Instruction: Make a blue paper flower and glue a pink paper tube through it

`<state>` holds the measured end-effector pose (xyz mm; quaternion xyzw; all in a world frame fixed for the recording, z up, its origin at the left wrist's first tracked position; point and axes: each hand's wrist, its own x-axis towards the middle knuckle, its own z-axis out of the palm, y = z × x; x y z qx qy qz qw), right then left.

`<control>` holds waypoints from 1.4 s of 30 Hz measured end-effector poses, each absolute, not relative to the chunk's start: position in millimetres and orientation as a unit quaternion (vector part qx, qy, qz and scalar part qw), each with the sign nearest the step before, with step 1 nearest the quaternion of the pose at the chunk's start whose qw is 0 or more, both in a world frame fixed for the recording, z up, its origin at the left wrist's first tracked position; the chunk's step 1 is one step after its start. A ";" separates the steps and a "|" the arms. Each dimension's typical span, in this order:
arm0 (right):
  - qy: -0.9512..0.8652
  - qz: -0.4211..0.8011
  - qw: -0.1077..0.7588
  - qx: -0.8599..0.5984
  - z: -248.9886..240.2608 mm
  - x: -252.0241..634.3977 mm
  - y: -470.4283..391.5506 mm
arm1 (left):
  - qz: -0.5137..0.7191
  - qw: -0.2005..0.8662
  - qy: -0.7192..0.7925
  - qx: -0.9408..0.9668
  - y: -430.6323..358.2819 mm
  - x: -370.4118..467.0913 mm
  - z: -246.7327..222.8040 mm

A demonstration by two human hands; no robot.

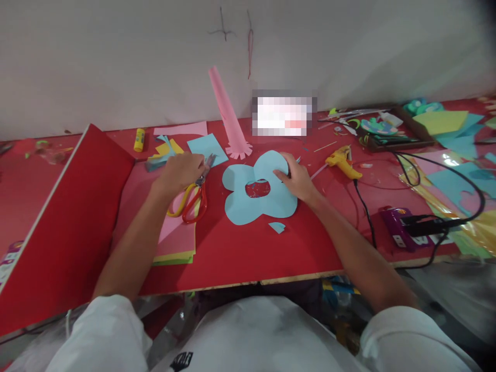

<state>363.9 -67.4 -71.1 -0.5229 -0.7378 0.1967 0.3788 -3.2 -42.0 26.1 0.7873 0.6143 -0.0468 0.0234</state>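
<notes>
My right hand (296, 178) pinches the upper right petal of a light blue paper flower (238, 201), thumb on top. The flower has rounded petals and an oval hole in its middle, through which the red table shows. My left hand (182, 175) is closed around the middle of a pair of scissors (200, 181), near the pivot. Their yellow and red handles point toward me and the blades point away. A small folded blue paper scrap (278, 227) lies just below the flower. Behind it stands a pink paper cone (228, 113) with a fringed base.
Coloured paper sheets (176, 240) lie under my left forearm, beside an upright red board (73, 222). A glue stick (139, 140) stands at the back left. To the right are a yellow glue gun (344, 161), a purple box (403, 227), black cables and a dark tray (416, 126).
</notes>
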 end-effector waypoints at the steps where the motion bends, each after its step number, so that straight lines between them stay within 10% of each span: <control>1: -0.744 0.186 0.375 -0.521 -71.1 361.9 -68.8 | -0.068 0.012 0.616 0.785 -42.9 -2.7 28.6; 20: -0.773 0.156 0.320 -0.525 -72.0 344.4 -81.8 | -0.171 0.051 0.593 0.785 -44.2 -12.9 43.4; 42: -0.807 0.125 0.215 -0.536 -64.4 364.7 -86.9 | 0.147 0.071 0.291 0.943 -66.9 78.0 -55.1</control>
